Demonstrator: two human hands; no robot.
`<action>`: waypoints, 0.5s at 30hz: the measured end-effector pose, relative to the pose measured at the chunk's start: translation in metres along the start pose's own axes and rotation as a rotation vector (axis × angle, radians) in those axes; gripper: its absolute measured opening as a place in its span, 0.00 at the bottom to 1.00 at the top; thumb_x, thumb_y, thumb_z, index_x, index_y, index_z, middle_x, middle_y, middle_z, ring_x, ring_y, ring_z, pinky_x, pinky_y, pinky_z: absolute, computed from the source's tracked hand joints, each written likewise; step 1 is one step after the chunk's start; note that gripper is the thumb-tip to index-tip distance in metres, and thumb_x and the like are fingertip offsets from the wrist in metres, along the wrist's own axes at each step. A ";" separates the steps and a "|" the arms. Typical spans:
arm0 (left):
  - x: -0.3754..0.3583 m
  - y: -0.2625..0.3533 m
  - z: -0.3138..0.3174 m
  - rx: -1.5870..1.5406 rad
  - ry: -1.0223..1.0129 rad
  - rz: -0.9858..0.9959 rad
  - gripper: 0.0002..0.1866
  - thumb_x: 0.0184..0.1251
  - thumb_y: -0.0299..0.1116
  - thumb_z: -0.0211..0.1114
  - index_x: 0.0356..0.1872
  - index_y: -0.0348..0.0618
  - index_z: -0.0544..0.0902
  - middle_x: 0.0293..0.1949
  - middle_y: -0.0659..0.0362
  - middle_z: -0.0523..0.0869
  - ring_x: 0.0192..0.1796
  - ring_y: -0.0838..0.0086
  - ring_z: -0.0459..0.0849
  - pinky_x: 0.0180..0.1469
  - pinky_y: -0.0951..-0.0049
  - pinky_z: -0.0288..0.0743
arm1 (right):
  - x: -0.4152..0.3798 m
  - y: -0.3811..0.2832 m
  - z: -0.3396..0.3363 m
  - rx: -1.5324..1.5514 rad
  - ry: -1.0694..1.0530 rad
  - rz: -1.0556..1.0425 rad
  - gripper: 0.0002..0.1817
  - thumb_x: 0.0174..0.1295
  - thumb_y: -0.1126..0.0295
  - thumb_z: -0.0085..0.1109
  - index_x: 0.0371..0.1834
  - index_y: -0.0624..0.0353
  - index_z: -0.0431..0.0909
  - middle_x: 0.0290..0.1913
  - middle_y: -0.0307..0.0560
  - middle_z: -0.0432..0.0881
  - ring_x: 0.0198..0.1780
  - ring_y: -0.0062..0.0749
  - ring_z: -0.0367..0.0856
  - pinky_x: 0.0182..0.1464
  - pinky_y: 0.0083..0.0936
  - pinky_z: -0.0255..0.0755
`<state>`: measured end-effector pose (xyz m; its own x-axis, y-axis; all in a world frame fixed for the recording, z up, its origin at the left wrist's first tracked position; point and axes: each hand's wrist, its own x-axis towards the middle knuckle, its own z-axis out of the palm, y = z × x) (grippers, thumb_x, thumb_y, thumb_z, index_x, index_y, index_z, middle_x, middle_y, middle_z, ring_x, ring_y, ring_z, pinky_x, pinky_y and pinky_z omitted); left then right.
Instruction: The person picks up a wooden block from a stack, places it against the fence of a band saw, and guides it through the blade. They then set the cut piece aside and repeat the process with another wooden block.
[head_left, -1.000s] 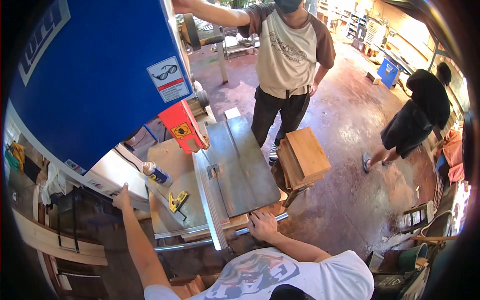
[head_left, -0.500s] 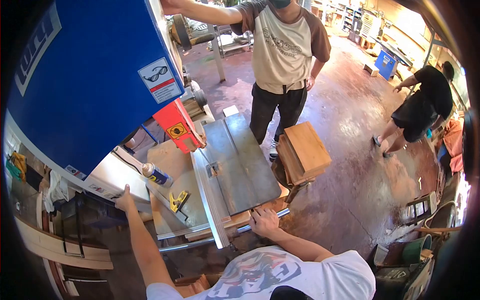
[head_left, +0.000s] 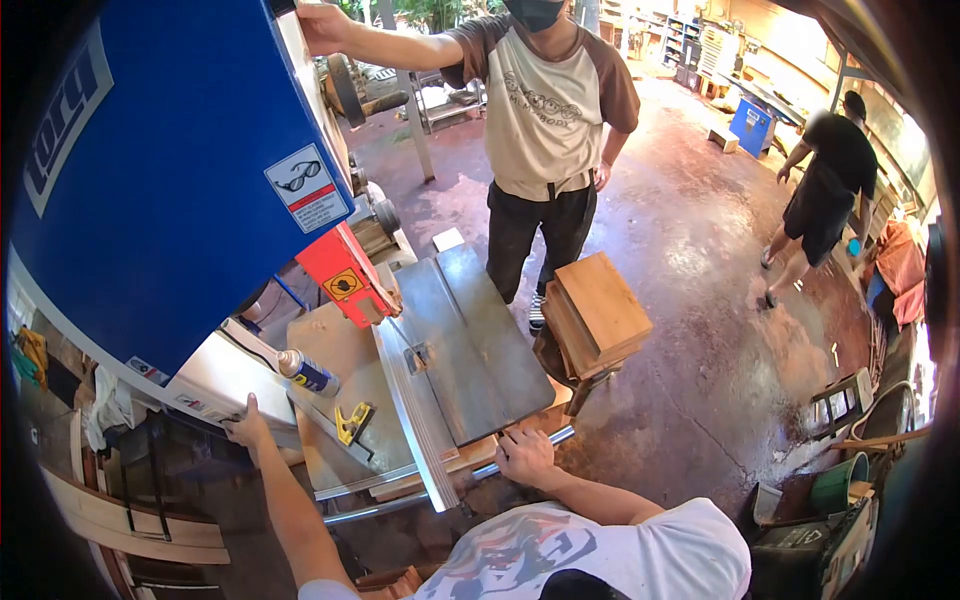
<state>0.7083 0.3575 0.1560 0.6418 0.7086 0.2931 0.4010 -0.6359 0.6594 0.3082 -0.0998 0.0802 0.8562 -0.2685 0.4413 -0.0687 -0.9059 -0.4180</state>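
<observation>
My left hand (head_left: 247, 426) rests against the white lower column of the blue bandsaw (head_left: 170, 170), thumb raised. What its fingers hold, if anything, is hidden. My right hand (head_left: 526, 456) is curled at the front edge of the grey metal saw table (head_left: 480, 345), just above a metal rail (head_left: 420, 500). An aluminium fence (head_left: 412, 410) lies across the table. Left of it are a spray can (head_left: 308, 371) and a yellow square (head_left: 353, 423). The red blade guard (head_left: 345, 275) hangs over the table.
A person in a beige and brown shirt (head_left: 548, 110) stands behind the table, one hand on the saw. Stacked wooden boards (head_left: 603, 310) sit to the right. Another person in black (head_left: 835, 175) is at the far right. A green bucket (head_left: 838, 482) stands at the lower right.
The view has shifted slightly, so the saw and table appear a little further left and lower. The person in black has moved and stands more upright. My hands keep their places.
</observation>
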 end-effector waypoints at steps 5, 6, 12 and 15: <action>-0.002 0.003 -0.005 0.024 -0.003 -0.006 0.67 0.50 0.69 0.82 0.78 0.23 0.64 0.78 0.35 0.67 0.80 0.42 0.66 0.78 0.45 0.67 | 0.000 0.001 0.002 0.022 0.044 -0.016 0.08 0.57 0.63 0.66 0.27 0.54 0.85 0.32 0.47 0.86 0.38 0.45 0.87 0.37 0.45 0.79; -0.004 0.003 -0.004 0.020 0.017 -0.001 0.67 0.50 0.69 0.82 0.79 0.23 0.64 0.78 0.35 0.67 0.79 0.42 0.66 0.78 0.45 0.67 | 0.000 0.000 0.002 0.025 0.052 -0.014 0.08 0.57 0.63 0.66 0.26 0.54 0.85 0.32 0.46 0.86 0.38 0.44 0.87 0.37 0.44 0.79; 0.004 -0.005 0.003 0.084 0.044 0.002 0.68 0.49 0.72 0.81 0.79 0.25 0.64 0.76 0.36 0.70 0.79 0.42 0.67 0.76 0.40 0.67 | -0.002 0.004 0.002 0.018 0.001 -0.014 0.07 0.58 0.61 0.68 0.31 0.51 0.88 0.39 0.44 0.89 0.37 0.42 0.86 0.39 0.43 0.77; 0.009 -0.007 0.008 0.134 0.030 -0.012 0.69 0.49 0.73 0.80 0.79 0.25 0.64 0.75 0.34 0.71 0.78 0.41 0.67 0.75 0.38 0.66 | -0.001 0.005 0.003 0.011 0.013 -0.027 0.07 0.58 0.62 0.69 0.31 0.51 0.88 0.38 0.43 0.89 0.37 0.42 0.85 0.38 0.42 0.77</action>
<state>0.7166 0.3662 0.1487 0.6171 0.7241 0.3079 0.4938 -0.6611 0.5649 0.3082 -0.1029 0.0749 0.8508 -0.2482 0.4632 -0.0394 -0.9091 -0.4147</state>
